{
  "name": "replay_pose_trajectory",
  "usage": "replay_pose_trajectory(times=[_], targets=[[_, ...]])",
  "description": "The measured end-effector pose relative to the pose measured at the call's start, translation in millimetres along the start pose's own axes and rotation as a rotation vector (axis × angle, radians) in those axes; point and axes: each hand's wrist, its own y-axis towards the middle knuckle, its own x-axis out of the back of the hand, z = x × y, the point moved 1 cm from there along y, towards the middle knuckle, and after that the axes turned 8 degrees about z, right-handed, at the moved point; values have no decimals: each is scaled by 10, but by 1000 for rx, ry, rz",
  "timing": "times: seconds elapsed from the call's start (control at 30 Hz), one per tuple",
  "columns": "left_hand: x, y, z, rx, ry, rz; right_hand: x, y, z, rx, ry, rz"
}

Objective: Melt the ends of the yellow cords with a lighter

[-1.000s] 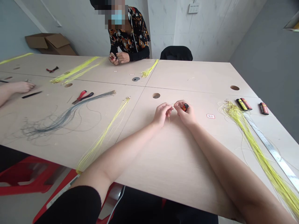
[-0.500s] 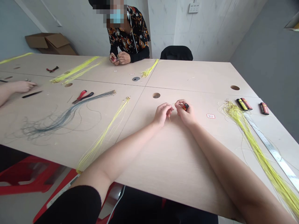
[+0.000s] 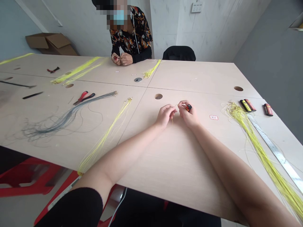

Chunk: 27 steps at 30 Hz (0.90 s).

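Left hand (image 3: 165, 115) and right hand (image 3: 187, 114) are pinching a yellow thread (image 3: 172, 120), spanning crosswise between them, its end dangling nearer the left

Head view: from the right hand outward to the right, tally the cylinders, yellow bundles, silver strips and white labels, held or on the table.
Held cylinder, in the right hand: 1
Table cylinders: 3 (yellow-black one, red-black one, lone one)
Yellow bundle: 1
Silver strip: 1
White label: 1
Total: 7
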Motion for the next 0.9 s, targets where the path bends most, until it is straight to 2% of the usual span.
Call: replay_pose_trajectory(times=[0.37, 0.67, 0.9], targets=[[-5, -15, 36, -25, 66, 131, -4, 20, 7, -37, 16, -7], [-3, -9, 28, 1, 65, 99, -21, 22, 15, -40, 43, -25], [-6, -6, -29, 29, 1, 19, 1, 42, 59, -45, 160, -124]])
